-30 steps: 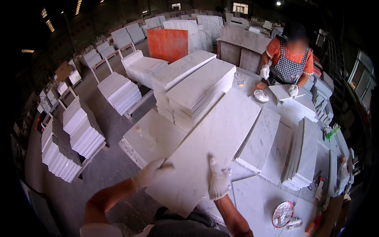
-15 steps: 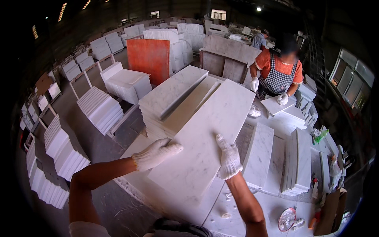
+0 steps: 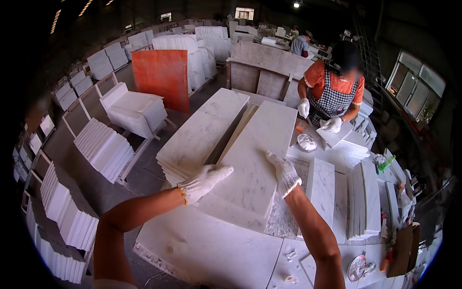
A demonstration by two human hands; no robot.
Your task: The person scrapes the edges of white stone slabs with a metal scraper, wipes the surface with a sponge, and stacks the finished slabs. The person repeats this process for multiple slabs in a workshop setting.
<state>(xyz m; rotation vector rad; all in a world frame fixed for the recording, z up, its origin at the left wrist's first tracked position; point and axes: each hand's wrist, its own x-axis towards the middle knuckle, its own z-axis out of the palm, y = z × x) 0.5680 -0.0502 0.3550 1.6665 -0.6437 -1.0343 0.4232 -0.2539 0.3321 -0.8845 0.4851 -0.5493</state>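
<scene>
A long white marble slab [image 3: 255, 139] with faint grey veins lies lengthwise before me, its far end pointing up and slightly right. My left hand [image 3: 204, 183], in a white knit glove, grips its left edge with the thumb on top. The right edge is held by my right hand [image 3: 285, 174], gloved alike, thumb over the top face. The other fingers of both hands are largely hidden at the edges. Just left is a stack of similar slabs [image 3: 207, 120], with a narrow gap between. Whether the held slab touches what is below, I cannot tell.
A co-worker [image 3: 332, 86] in a checked apron handles a small slab at the right, near a bowl of white paste [image 3: 306, 142]. Upright slabs [image 3: 363, 197] stand on the worktable [image 3: 207, 245]. Slab racks [image 3: 103, 144] and an orange panel [image 3: 161, 77] are left.
The held slab has moved away from me and closer to the left stack, both hands moving with it. My view has shifted right. The co-worker's head is lower.
</scene>
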